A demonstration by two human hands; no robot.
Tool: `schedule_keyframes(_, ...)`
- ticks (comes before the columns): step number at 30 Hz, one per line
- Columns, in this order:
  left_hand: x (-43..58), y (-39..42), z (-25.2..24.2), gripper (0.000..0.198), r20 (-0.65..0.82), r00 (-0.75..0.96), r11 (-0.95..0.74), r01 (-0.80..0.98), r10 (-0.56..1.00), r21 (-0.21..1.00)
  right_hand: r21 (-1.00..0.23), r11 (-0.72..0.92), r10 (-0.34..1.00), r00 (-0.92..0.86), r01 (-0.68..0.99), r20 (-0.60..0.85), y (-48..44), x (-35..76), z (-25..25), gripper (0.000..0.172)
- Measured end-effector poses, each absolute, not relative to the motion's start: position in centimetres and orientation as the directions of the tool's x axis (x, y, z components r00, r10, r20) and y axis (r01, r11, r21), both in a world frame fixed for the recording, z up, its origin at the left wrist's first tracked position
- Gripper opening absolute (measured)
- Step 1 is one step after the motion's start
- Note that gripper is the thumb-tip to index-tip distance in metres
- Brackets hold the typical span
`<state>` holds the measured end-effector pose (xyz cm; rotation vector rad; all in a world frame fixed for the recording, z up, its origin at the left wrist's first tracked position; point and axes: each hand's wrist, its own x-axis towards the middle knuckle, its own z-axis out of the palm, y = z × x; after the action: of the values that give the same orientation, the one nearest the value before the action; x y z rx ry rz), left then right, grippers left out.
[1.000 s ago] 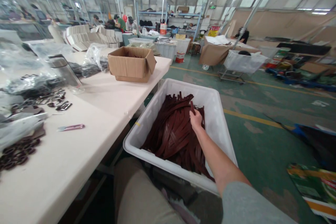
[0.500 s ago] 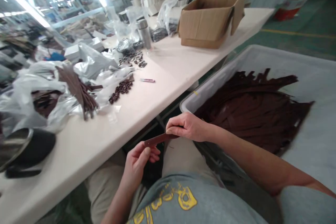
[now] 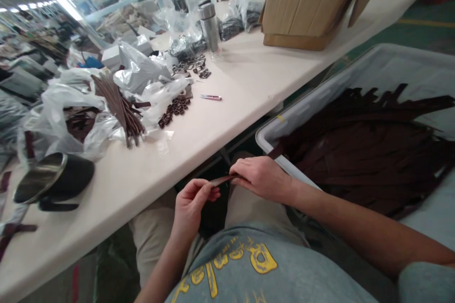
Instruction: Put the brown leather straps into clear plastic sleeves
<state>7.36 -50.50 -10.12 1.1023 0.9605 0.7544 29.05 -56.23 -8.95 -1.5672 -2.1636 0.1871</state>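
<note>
Shirt: nearest me on the feed, grey cloth tee w/ yellow lettering; khaki trousers below.
L hand: left hand pinches one end of a brown strap btwn thumb & fingers.
R hand: right hand grips same strap, fingers curled over it; a dark tail pokes out past the knuckles, prob. same pc.
Strap: over the lap, btwn table & tub; thin, flat, flexible, leather-look.
Just changed: vs 1 s ago, R hand is out of the tub & both hands share one strap. Vs half a sec ago, the span btwn them shows narrower, more edge-on. I read that as pick-up over, two-handed handling of this pc under way.
Tub: white plastic tub, smooth rounded rim; heap of dark straps inside, matte, tangled.
Table: pale smooth table, rounded edge.
Mug: glossy black mug, handle twd me.
Mid table: strap bundle, fanned, on crinkly clear bags; small brown loops; slim snips.
Far: shiny metal buckles, steel flask upright, creased cardboard box, flap hanging.
</note>
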Motion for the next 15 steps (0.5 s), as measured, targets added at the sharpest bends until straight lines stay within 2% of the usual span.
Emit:
schedule_keyframes(3, 6.9, -50.5, -10.2, 0.027, -0.158, 0.404, 0.158, 0.033, 0.901, 0.987, -0.38, 0.241, 0.97, -0.213, 0.893, 0.116, -56.2, 30.2, -8.6, 0.017)
schedule_keyframes(6, 5.9, -50.1, -10.4, 0.029, -0.116, 0.355, 0.106, 0.048, 0.928, 0.993, -0.276, 0.167, 0.98, -0.191, 0.946, -0.059, -56.2, 32.0, -8.4, 0.013)
schedule_keyframes(8, 5.2, -49.7, -10.7, 0.033, -0.115, 0.322, 0.107, 0.041, 0.94, 0.993, -0.215, 0.137, 0.988, -0.15, 0.967, -0.043, -56.1, 32.9, -8.2, 0.012)
schedule_keyframes(12, 5.0, -49.0, -11.0, 0.036, -0.15, 0.321, 0.154, 0.015, 0.935, 0.988, -0.101, 0.08, 0.99, -0.067, 0.992, 0.123, -55.8, 33.2, -8.1, 0.028)
schedule_keyframes(15, 5.5, -48.6, -11.4, 0.034, -0.177, 0.342, 0.193, -0.011, 0.923, 0.981, -0.128, 0.083, 0.995, -0.074, 0.988, 0.074, -55.7, 32.8, -8.3, 0.026)
